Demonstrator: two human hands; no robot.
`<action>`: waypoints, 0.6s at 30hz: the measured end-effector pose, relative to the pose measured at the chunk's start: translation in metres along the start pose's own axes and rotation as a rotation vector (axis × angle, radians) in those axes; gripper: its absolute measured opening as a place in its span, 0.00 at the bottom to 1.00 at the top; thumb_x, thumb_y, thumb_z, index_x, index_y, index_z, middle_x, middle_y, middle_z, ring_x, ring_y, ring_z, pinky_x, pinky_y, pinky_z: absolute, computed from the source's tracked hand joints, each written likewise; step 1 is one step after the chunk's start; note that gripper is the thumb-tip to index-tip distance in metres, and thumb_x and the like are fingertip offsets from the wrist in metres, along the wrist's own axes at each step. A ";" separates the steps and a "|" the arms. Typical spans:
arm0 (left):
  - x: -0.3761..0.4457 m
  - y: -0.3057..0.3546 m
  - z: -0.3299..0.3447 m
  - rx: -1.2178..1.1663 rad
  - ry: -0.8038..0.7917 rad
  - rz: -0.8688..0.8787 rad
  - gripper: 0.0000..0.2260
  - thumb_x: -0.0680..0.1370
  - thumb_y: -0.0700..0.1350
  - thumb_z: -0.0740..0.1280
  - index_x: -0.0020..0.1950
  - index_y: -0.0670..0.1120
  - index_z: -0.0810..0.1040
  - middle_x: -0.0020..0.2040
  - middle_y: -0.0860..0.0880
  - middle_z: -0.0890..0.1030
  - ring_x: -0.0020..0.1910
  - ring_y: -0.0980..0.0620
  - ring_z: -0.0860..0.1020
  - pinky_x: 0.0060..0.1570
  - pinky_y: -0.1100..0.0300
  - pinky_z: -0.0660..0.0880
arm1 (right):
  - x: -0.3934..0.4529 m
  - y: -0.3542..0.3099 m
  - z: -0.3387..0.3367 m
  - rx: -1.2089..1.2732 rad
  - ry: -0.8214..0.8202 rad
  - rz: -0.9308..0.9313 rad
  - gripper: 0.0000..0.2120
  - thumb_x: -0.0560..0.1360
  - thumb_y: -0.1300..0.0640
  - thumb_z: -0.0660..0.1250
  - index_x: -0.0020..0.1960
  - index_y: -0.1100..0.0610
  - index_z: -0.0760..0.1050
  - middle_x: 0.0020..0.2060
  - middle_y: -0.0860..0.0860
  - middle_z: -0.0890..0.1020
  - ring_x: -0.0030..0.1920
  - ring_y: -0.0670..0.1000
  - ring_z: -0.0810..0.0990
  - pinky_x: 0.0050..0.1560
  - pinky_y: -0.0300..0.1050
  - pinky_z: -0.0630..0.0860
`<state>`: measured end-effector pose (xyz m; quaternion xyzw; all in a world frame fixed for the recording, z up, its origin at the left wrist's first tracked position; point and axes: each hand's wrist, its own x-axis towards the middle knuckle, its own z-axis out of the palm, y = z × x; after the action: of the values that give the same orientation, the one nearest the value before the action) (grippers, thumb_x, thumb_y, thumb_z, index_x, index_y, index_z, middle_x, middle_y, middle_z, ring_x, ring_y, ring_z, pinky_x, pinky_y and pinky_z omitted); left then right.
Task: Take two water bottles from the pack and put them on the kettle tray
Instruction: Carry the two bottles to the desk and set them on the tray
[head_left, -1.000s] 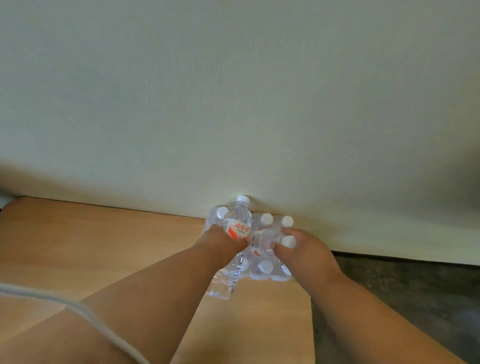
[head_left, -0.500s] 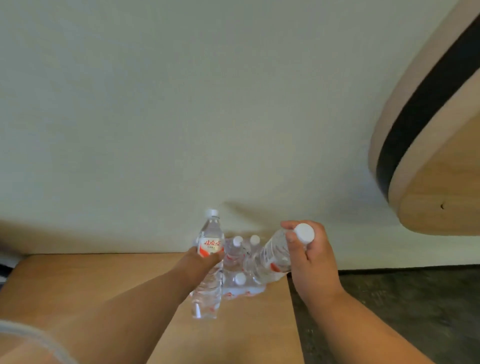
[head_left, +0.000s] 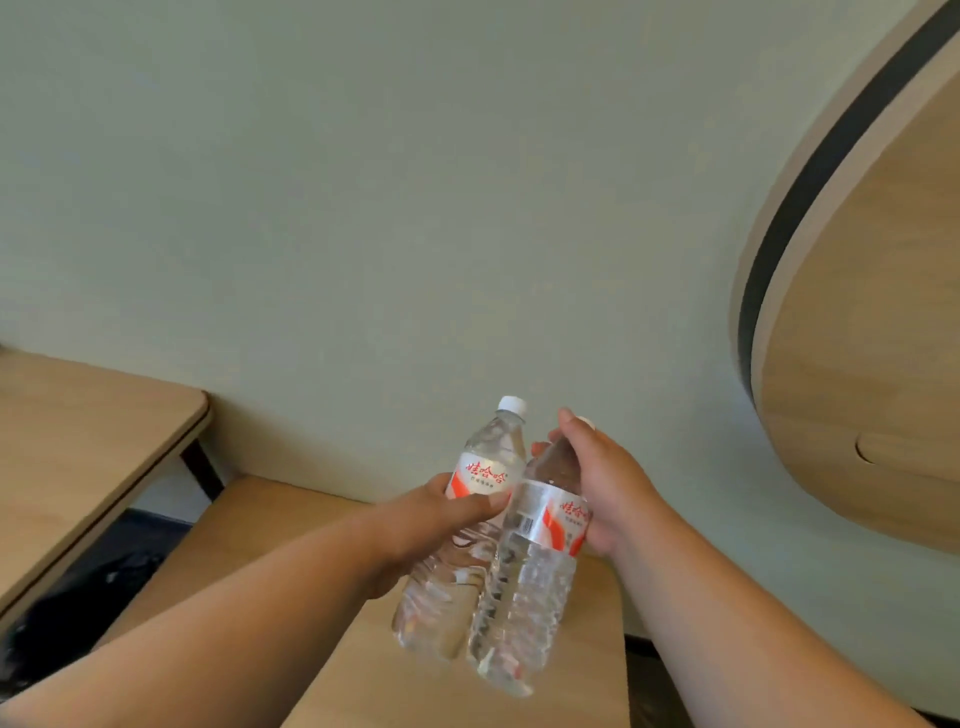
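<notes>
Two water bottles lower centre, touching, held above wooden shelf (head_left: 332, 639): left hand (head_left: 441, 525) gripping left bottle (head_left: 470, 525), right hand (head_left: 613, 488) gripping right bottle (head_left: 535, 566)

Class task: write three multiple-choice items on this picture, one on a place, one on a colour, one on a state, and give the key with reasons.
1. Where are the two water bottles?
A. Standing on the wooden bench
B. Held in the air, one in each hand
C. Lying on the floor

2. What colour is the visible bottle cap?
A. Blue
B. Red
C. White

3. How do the bottles stand to each other?
A. Side by side, close together
B. Far apart
C. One stacked upon the other

Key: 1 B, the left hand grips the left bottle and the right hand the right bottle above the wooden bench; 2 C, the cap is white; 3 A, their sides nearly meet.
</notes>
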<state>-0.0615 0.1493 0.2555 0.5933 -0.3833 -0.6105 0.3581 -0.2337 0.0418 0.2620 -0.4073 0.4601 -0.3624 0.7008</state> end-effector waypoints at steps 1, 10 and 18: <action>-0.020 -0.002 0.001 -0.019 0.027 0.020 0.34 0.66 0.64 0.76 0.68 0.52 0.75 0.55 0.50 0.88 0.49 0.52 0.87 0.44 0.61 0.82 | -0.010 0.001 0.006 0.014 -0.059 0.032 0.18 0.66 0.42 0.72 0.43 0.56 0.76 0.43 0.57 0.86 0.36 0.56 0.84 0.36 0.52 0.81; -0.187 -0.047 -0.023 -0.102 0.254 0.011 0.35 0.64 0.65 0.77 0.67 0.52 0.77 0.59 0.46 0.87 0.61 0.44 0.84 0.69 0.41 0.75 | -0.115 0.030 0.105 0.020 -0.496 0.208 0.14 0.68 0.46 0.72 0.39 0.57 0.77 0.49 0.63 0.84 0.44 0.62 0.82 0.45 0.59 0.79; -0.324 -0.105 -0.121 -0.159 0.373 0.110 0.29 0.71 0.59 0.73 0.70 0.57 0.73 0.65 0.55 0.83 0.64 0.61 0.80 0.65 0.61 0.75 | -0.173 0.090 0.255 -0.059 -0.730 0.350 0.22 0.66 0.41 0.71 0.42 0.62 0.81 0.43 0.61 0.84 0.47 0.61 0.82 0.54 0.58 0.76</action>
<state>0.0737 0.4800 0.3070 0.6441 -0.2927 -0.4979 0.5015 -0.0360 0.2917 0.3038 -0.4449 0.2537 -0.0560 0.8571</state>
